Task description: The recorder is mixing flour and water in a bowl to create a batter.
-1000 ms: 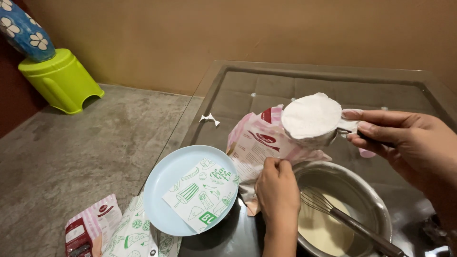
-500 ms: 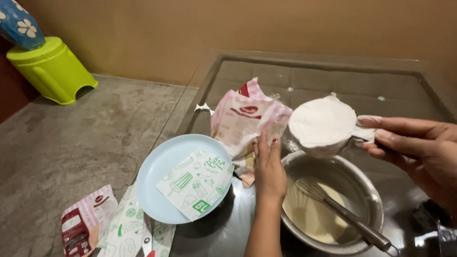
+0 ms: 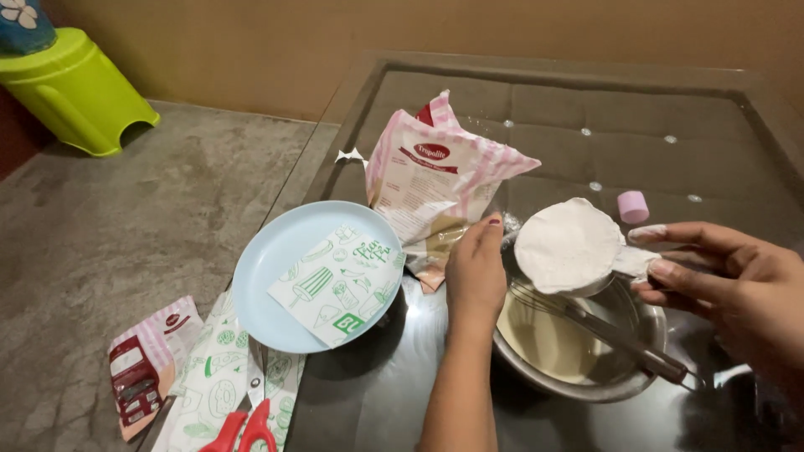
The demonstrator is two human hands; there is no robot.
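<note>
My right hand (image 3: 720,280) holds a measuring cup (image 3: 569,247) heaped with white flour, level, just above a steel bowl (image 3: 578,343). The bowl holds pale batter and a metal whisk (image 3: 603,326) that leans on its right rim. My left hand (image 3: 475,272) rests on the bowl's left rim, fingers against an open pink-and-white striped flour bag (image 3: 435,180) that lies behind it. Flour dusts the fingers of my right hand.
A light blue plate (image 3: 276,276) with a green-printed paper packet (image 3: 335,285) sits left of the bowl on the dark glass table (image 3: 586,109). More packets (image 3: 146,360) and red-handled scissors (image 3: 243,431) lie at the lower left. A small pink cylinder (image 3: 633,206) stands behind. A lime-green stool (image 3: 75,92) is on the floor.
The cup of flour has come down and left, from beside the bowl to right over it. My left hand stays on the rim. The view has shifted.
</note>
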